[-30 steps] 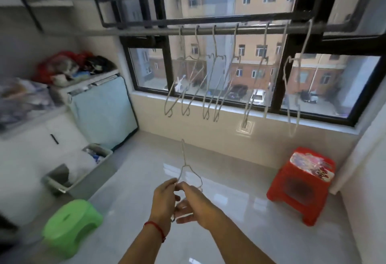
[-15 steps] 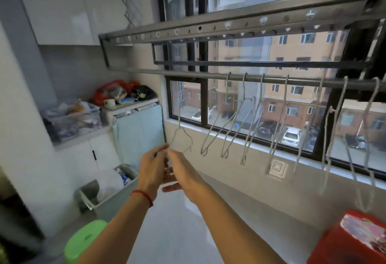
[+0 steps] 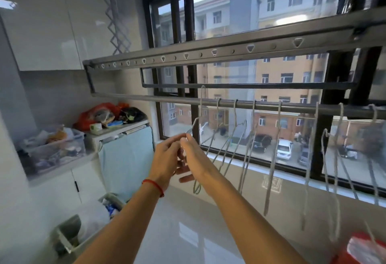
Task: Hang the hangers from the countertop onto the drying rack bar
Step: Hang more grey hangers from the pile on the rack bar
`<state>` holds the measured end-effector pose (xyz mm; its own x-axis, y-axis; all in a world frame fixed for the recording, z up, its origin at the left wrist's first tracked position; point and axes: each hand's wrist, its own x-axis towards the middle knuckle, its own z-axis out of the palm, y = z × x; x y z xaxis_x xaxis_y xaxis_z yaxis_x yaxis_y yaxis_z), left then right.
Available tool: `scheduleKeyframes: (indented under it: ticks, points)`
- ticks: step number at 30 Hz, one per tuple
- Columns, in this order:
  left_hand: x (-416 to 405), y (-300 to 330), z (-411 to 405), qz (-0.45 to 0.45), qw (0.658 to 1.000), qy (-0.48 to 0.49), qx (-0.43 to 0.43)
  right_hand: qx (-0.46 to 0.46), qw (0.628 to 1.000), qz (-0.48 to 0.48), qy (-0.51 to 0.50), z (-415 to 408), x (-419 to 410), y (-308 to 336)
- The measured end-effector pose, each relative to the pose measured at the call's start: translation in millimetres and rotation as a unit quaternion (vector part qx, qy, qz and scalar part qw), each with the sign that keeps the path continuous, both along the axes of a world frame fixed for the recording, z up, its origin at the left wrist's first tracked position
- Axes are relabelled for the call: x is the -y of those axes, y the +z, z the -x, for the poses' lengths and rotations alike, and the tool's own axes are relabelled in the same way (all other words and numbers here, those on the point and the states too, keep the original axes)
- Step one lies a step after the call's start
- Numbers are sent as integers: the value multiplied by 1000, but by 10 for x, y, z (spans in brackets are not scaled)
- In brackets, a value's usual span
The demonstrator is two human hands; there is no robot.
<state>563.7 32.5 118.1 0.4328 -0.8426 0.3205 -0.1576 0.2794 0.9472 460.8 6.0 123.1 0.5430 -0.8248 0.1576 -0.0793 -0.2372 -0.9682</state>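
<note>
I hold a thin grey wire hanger (image 3: pixel 201 105) up in front of the window. My left hand (image 3: pixel 166 159) and my right hand (image 3: pixel 195 156) both pinch its wire body, fingertips close together. Its hook reaches the round drying rack bar (image 3: pixel 146 98) at the bar's left part, just left of the other hangers. Whether the hook rests on the bar I cannot tell. Several hung hangers (image 3: pixel 236 138) dangle in a row along the bar to the right.
A countertop (image 3: pixel 62 168) on the left carries a clear bin (image 3: pixel 54 149) and a red bag (image 3: pixel 94 115). A blue-covered appliance (image 3: pixel 127 159) stands below the window corner. A red stool (image 3: pixel 359 251) sits at bottom right, and a grey floor bin (image 3: pixel 69 234) at bottom left.
Both hands rose with the hanger from waist height up to the bar, and its hook now reaches the bar. The view tilted up and left.
</note>
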Motion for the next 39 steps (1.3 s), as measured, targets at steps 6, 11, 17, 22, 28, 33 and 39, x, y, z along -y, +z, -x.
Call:
scheduleKeyframes:
  ticks: [6, 11, 17, 22, 28, 33, 39]
  points:
    - [309, -220, -199, -26, 999, -38, -19, -23, 996, -65, -51, -110, 127, -46]
    - [374, -342, -354, -30, 997, -73, -24, -54, 994, -55, -74, -221, 105, -90]
    - [389, -451, -401, -32, 995, -96, -25, -127, 989, -3, -82, -197, -30, -117]
    - [349, -464, -433, -54, 992, -108, 25, -122, 985, 43, -116, 6, -145, -173]
    - [101, -242, -92, 65, 960, 54, 268, -48, 977, 117, -171, 435, -234, -139]
    - [-246, -9, 900, 153, 967, -94, 178, 70, 956, 129, -252, 1077, -407, -80]
    - [-599, 123, 2429, 167, 948, -257, 89, 142, 905, 157, -370, 2496, -822, -101]
